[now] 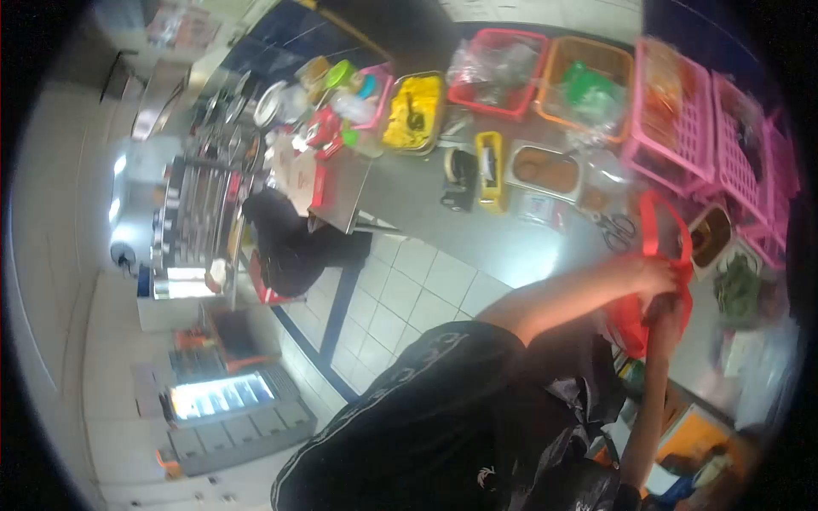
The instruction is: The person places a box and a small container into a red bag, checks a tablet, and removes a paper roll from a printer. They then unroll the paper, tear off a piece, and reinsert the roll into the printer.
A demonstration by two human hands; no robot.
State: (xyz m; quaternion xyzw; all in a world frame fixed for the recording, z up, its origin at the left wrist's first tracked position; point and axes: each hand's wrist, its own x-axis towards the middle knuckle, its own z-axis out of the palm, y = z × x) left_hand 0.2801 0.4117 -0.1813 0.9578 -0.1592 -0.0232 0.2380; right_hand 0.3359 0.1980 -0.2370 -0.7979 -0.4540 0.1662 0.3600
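Note:
Both of my hands meet at a red plastic bag [628,328] over the right part of the grey counter [477,230]. My left hand [654,274] comes in from the black-sleeved shoulder and grips the bag near its looped handles [649,223], which stand up above my fingers. My right hand [671,313] rises from the bottom of the view and holds the bag just below the left hand. The picture is blurred, so the bag's contents are hidden.
Pink baskets [673,115], a red basket [498,72], an orange basket [588,85], a yellow tray [415,111], a metal tray [545,170] and scissors [618,228] line the counter. Another person in black [290,247] is by the counter's left end, above a tiled floor [400,307].

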